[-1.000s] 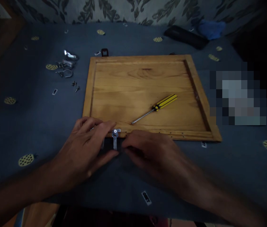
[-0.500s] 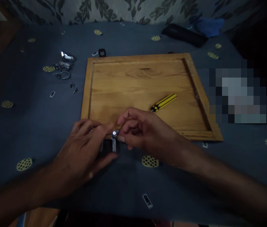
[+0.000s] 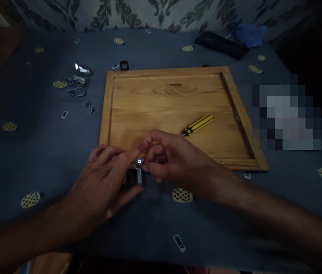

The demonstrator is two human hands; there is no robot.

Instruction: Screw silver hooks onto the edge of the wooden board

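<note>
Had the left hand [image 3: 99, 180] left of the frame's lower centre, laid over the near edge of a wooden panel [image 3: 166, 102] filling the middle of the frame. Held its thumb and forefinger spread apart, near the left side of a metal bracket [image 3: 139, 177]; could not tell whether clamping anything in a grip with the hidden fingers. Saw the bracket at the panel's near edge, just below the frame's centre, with a bright cross-slotted screw head [image 3: 139, 161] at its top. Held the right hand [image 3: 175, 158] just right of the bracket, fingers curled, thumb tip close beside the screw head; could not tell whether pinching the metal.

Saw a yellow-and-black screwdriver [image 3: 199, 125] on the panel, right of centre, its shaft mostly hidden behind the right hand. Found loose metal pieces [image 3: 78, 70] in the upper left of the frame, small screws [image 3: 88, 104] just below. Noted a dark case [image 3: 220, 45] and a blue cloth [image 3: 251, 35] side by side at the upper right, on the bench [image 3: 49, 152].
</note>
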